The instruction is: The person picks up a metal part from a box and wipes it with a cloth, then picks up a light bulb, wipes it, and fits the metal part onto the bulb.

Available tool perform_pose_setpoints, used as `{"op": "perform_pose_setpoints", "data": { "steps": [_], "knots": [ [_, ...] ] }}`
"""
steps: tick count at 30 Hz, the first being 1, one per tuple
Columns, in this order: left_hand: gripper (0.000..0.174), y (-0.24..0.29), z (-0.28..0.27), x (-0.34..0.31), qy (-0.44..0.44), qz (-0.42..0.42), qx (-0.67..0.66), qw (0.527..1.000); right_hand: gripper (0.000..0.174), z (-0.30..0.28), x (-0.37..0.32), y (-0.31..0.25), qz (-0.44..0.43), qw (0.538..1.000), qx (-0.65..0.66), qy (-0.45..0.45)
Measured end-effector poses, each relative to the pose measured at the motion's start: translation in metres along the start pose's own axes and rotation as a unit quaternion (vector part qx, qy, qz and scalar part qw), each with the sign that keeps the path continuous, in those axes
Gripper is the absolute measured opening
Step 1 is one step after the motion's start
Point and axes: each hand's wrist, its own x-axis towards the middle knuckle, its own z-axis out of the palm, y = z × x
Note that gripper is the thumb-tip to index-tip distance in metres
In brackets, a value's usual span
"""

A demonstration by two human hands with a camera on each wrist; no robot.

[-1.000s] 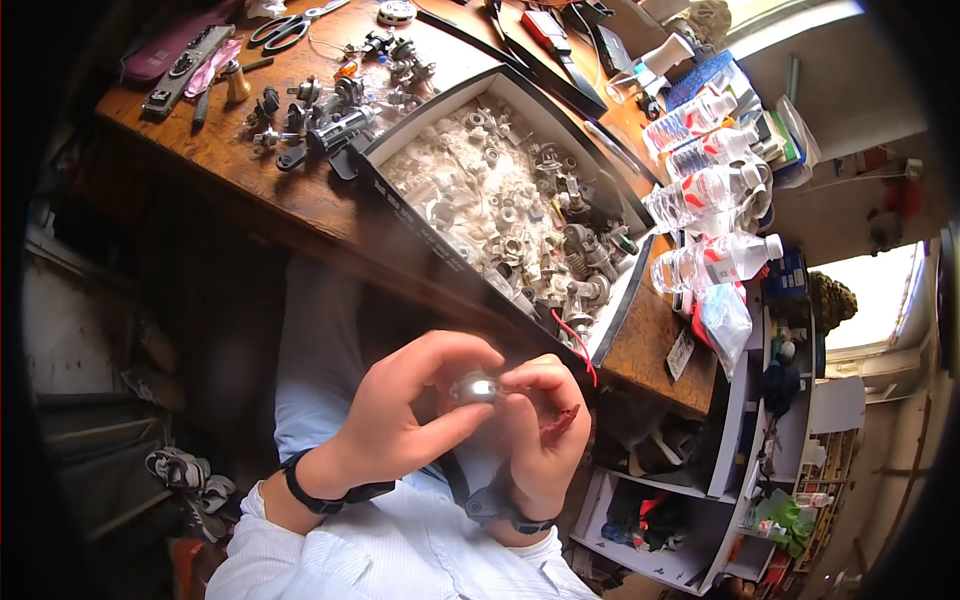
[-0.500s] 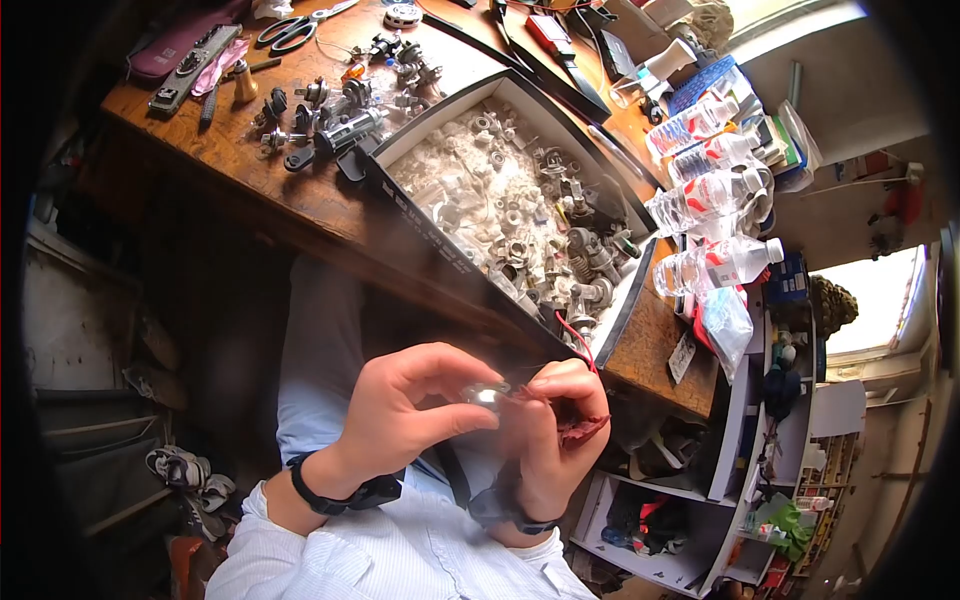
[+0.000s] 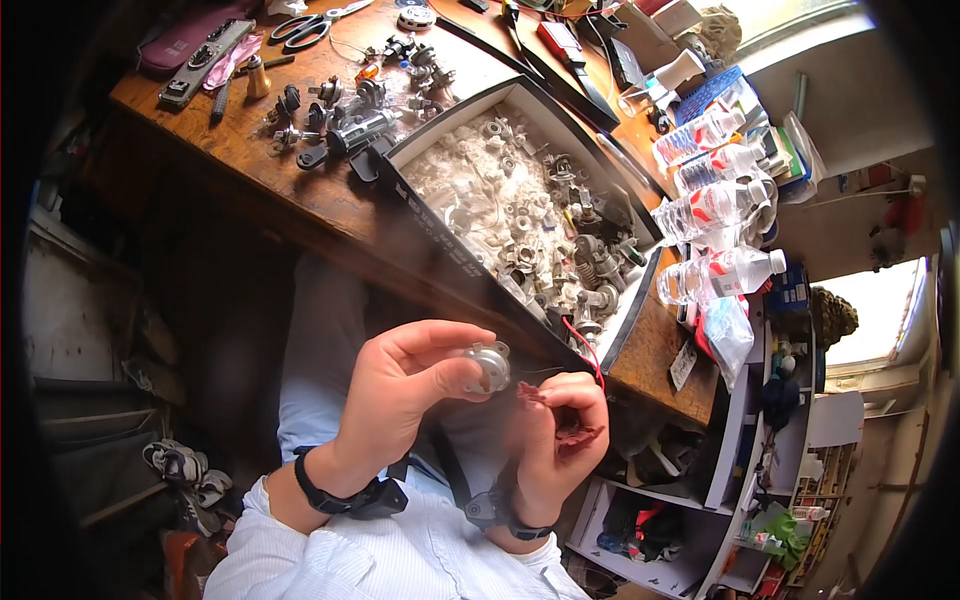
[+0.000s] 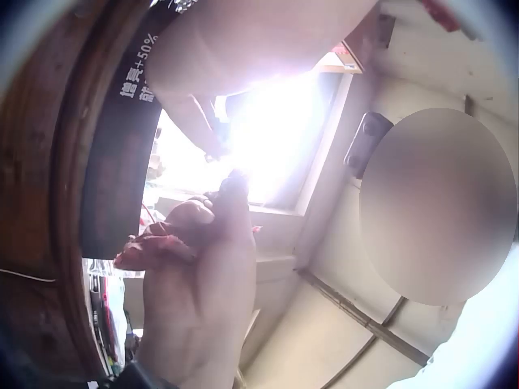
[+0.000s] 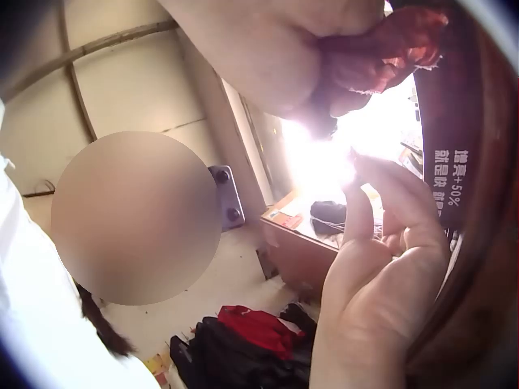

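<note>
In the head view the left hand [image 3: 398,395] pinches a small round silvery part [image 3: 490,366] between thumb and fingers, above the lap. Close beside it, the right hand [image 3: 562,440] grips a crumpled dark red cloth [image 3: 578,436], one tip of it poking up by the thumb. A narrow gap separates part and cloth. Glare hides the part in both wrist views. The left wrist view shows the cloth [image 4: 154,250] in the right hand [image 4: 199,292]; the right wrist view shows the cloth [image 5: 389,53] above the left hand [image 5: 381,284].
A shallow box [image 3: 445,245] full of small bulb parts stands at the table's [image 3: 230,165] near edge. Loose metal bulb parts [image 3: 365,130], scissors [image 3: 305,32] and several plastic bottles [image 3: 715,210] lie around it. Shelves [image 3: 690,560] stand at the right.
The silvery part has turned in the left hand and now shows a wider round side. The hands have parted slightly, and the cloth has come away from the part.
</note>
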Motion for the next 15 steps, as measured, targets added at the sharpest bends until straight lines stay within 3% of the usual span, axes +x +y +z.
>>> {"op": "perform_pose_setpoints", "data": {
  "steps": [5, 8, 15],
  "knots": [
    [0.028, 0.003, 0.008, -0.002, 0.004, -0.032, -0.018, 0.999, 0.018, 0.002, 0.004, 0.008, -0.087, 0.996, -0.024, -0.007],
    [0.027, 0.002, 0.01, -0.005, 0.002, -0.019, 0.005, 1.0, 0.023, 0.008, 0.005, 0.005, -0.151, 0.969, -0.187, -0.054],
    [0.024, -0.004, 0.008, -0.005, -0.009, 0.031, 0.094, 0.995, 0.02, 0.018, 0.002, 0.009, -0.161, 0.976, -0.143, 0.017]
  ]
}}
